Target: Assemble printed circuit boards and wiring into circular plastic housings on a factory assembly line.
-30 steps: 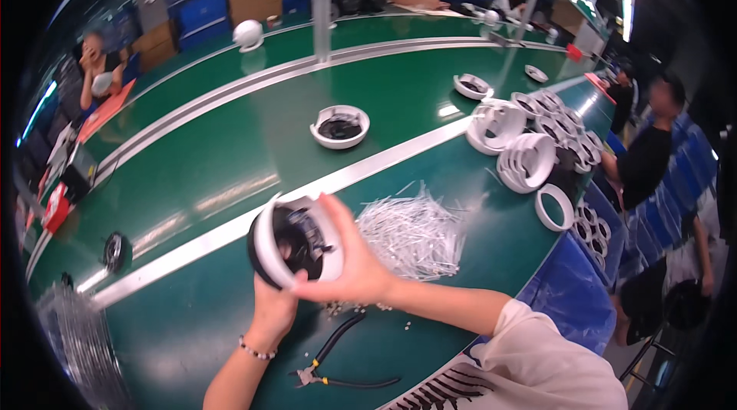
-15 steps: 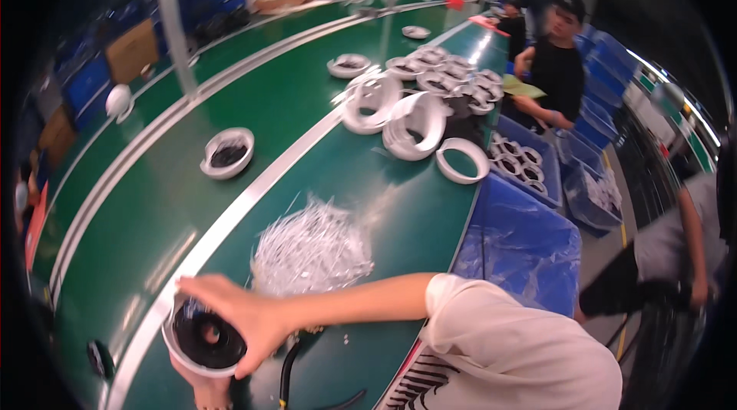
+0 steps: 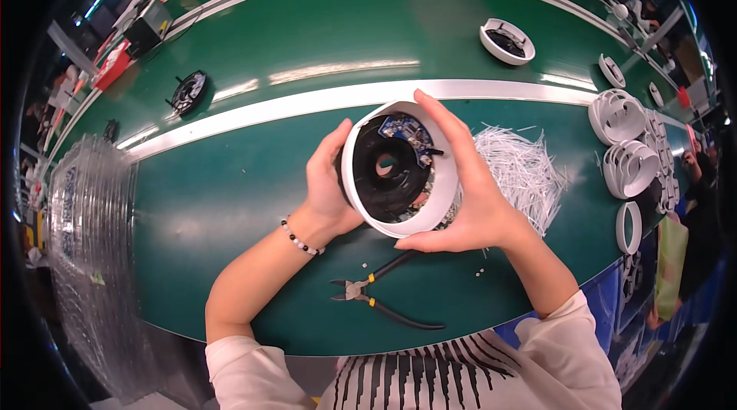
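Note:
Between my two hands, over the green bench, is a white ring-shaped housing (image 3: 364, 204) tilted toward me. Inside it sits a black round part (image 3: 376, 187) with a hole in its middle and a blue circuit board (image 3: 411, 133) along its upper edge. My left hand (image 3: 326, 187) grips the left side, its fingers partly hidden behind the parts. Spread around the right rim, my right hand (image 3: 480, 206) has its thumb at the bottom and fingers at the top. Diagonal cutters (image 3: 355, 290) with black handles lie with jaws apart on the bench below my hands.
A heap of thin white plastic strips (image 3: 518, 172) lies right of my hands. White rings (image 3: 620, 118) are stacked farther right. Clear plastic trays (image 3: 88, 233) stand at the left. On the far belt rest a black round part (image 3: 189, 92) and a filled white housing (image 3: 507, 41).
The view has swung left and down, bringing the held housing from the lower left to the middle. Both hands remain on it. The cutters now show fully.

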Action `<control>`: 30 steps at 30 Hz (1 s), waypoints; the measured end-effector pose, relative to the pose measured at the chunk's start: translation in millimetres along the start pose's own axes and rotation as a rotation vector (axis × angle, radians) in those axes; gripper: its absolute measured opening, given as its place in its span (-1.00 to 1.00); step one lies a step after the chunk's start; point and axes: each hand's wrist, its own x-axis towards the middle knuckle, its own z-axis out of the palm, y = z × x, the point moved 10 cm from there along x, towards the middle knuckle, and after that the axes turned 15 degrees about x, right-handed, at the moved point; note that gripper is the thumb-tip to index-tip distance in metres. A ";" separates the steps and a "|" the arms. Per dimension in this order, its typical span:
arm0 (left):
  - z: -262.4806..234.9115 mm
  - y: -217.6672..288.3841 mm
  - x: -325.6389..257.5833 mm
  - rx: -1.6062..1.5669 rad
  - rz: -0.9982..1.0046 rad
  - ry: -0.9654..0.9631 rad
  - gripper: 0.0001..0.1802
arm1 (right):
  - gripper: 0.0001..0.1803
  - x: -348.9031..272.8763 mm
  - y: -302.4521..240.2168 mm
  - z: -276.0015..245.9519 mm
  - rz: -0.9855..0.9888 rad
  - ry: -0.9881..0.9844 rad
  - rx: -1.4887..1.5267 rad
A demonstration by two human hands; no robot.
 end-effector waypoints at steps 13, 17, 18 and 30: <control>11.8 -8.4 3.6 -0.081 -0.069 -0.181 -0.07 | 0.17 5.5 -13.5 10.0 0.004 -0.113 -0.255; 10.5 -18.5 1.7 -0.051 -0.154 -0.155 0.00 | 0.17 7.7 -11.3 12.4 0.046 -0.204 -0.229; 6.7 -18.3 1.4 -0.048 -0.147 -0.140 0.00 | 0.17 7.9 -8.0 14.3 0.058 -0.225 -0.214; 11.5 16.3 8.3 0.056 0.153 -0.105 -0.40 | 0.23 3.3 -6.4 -6.7 -0.098 0.138 -0.313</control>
